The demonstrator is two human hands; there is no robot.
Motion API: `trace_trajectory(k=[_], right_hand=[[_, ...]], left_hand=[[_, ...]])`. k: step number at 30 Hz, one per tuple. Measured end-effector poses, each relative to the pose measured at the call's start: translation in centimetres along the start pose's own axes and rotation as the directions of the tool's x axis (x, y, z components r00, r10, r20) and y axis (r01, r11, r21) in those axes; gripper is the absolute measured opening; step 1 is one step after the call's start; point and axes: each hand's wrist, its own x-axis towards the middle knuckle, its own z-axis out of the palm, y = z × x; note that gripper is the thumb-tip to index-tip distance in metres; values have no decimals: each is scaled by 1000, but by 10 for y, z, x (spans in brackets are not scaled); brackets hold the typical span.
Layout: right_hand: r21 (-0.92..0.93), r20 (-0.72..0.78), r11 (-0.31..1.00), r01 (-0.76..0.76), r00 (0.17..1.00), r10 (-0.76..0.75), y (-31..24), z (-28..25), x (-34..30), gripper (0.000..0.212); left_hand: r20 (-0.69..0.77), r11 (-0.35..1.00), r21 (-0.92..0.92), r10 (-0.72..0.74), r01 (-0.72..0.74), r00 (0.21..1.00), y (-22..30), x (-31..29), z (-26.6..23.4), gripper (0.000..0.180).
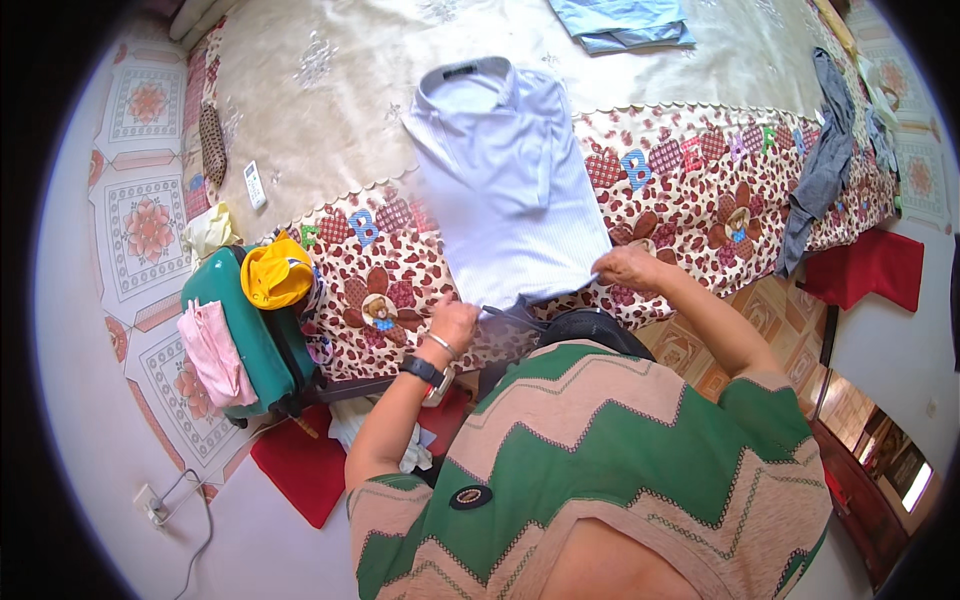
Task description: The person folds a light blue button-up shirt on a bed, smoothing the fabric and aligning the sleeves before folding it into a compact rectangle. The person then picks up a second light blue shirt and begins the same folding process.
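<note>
A pale blue striped dress shirt [500,215] lies on the bed, collar at the far end, one sleeve folded down along its right part. My left hand [455,325] pinches the shirt's near left corner. On the near right corner, my right hand [632,268] is closed as well. Between the two hands the hem sags over the bed's near edge, close to my body. A bracelet and a dark watch [423,371] are on my left wrist.
Another folded blue garment [625,22] rests at the bed's far side. Grey-blue clothing [822,165] hangs over the right edge. To the left stand a green suitcase [250,330] with pink cloth [215,352] and a yellow cap [276,272]. A white remote [255,185] lies on the bed.
</note>
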Motion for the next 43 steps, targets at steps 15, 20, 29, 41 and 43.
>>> trace_trajectory(k=[15,20,29,41,43], right_hand=[[361,-156,925,-122,970,188,26,-200,165,24],[173,-452,929,-327,812,370,93,-185,244,34],[-54,-371,984,-167,919,136,82,-177,282,49],[-55,-266,993,-101,960,83,19,-218,168,31],[-13,-185,992,-125,975,121,2,-247,135,34]], left_hand=[[-69,939,-83,-338,333,938,-166,159,-136,24],[-74,882,45,-465,469,882,-184,244,-149,26],[-148,939,-69,-343,336,928,-199,292,-121,58],[-202,975,-196,-146,106,968,-122,240,-193,18],[-240,974,-222,-89,34,967,-93,236,-228,19]])
